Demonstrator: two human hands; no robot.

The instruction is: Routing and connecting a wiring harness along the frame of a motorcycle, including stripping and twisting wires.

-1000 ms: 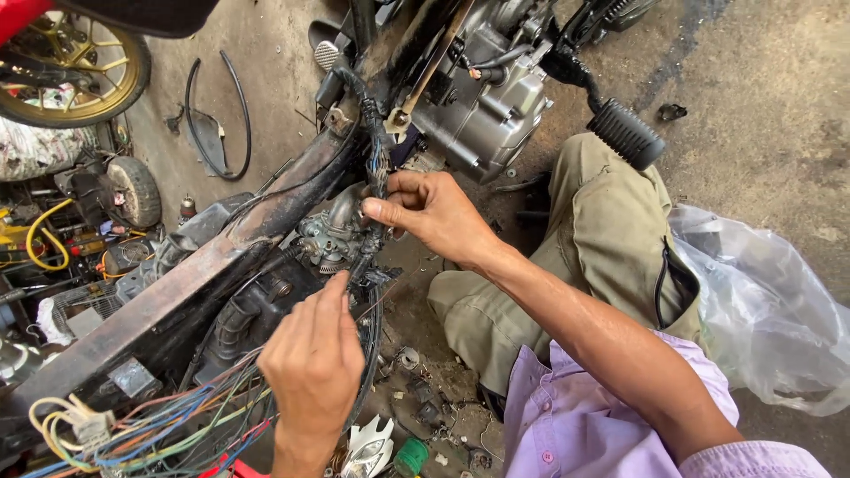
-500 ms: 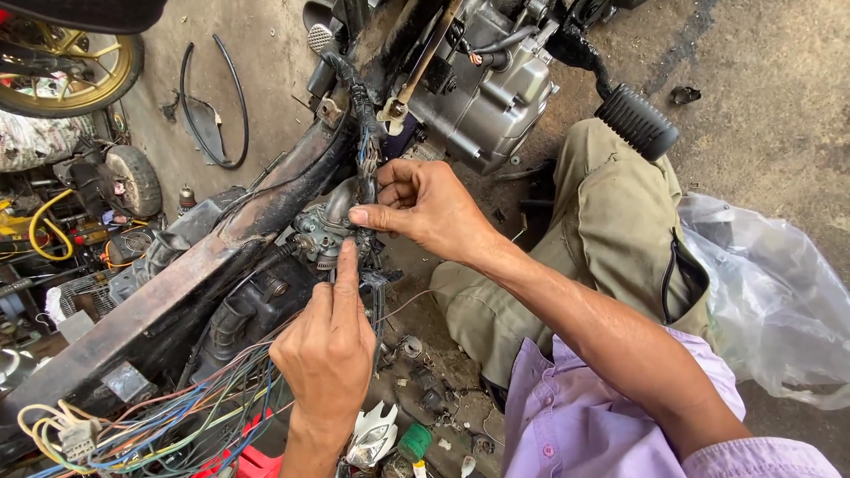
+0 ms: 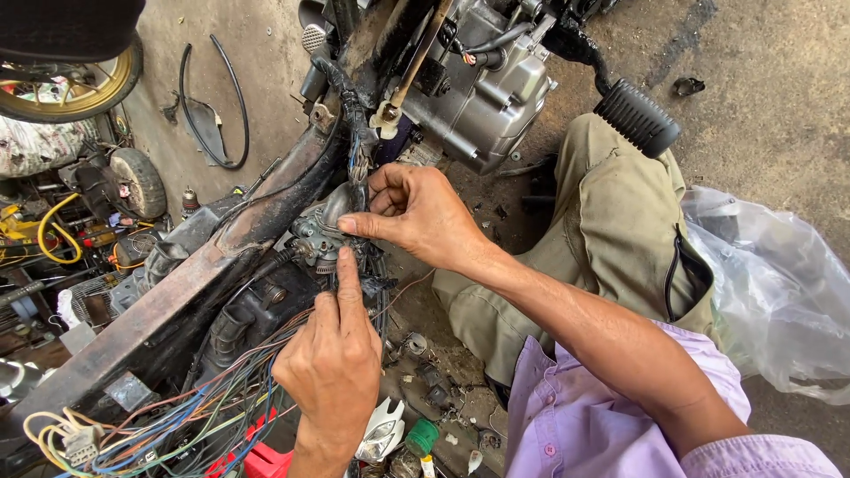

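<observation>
A stripped motorcycle lies across the view, with its dark frame rail [image 3: 190,296] and silver engine [image 3: 482,97]. Between them sits a grey metal carburetor [image 3: 317,237]. My right hand [image 3: 416,212] pinches the carburetor's top with thumb and forefinger, right beside a bundle of black-taped wires [image 3: 357,133]. My left hand [image 3: 332,358] reaches up from below, its forefinger pressed against the carburetor's underside. A loose harness of coloured wires [image 3: 190,416] spreads out below the left hand.
A black rubber footpeg [image 3: 637,117] juts over my khaki-clad knee [image 3: 611,204]. A crumpled clear plastic bag [image 3: 779,292] lies on the concrete at right. A gold-rimmed wheel [image 3: 75,88], small parts and a green-capped bottle [image 3: 421,438] litter the floor.
My left hand has risen toward the carburetor until its forefinger touches it. The right hand stays pinched at the top. The view has shifted slightly.
</observation>
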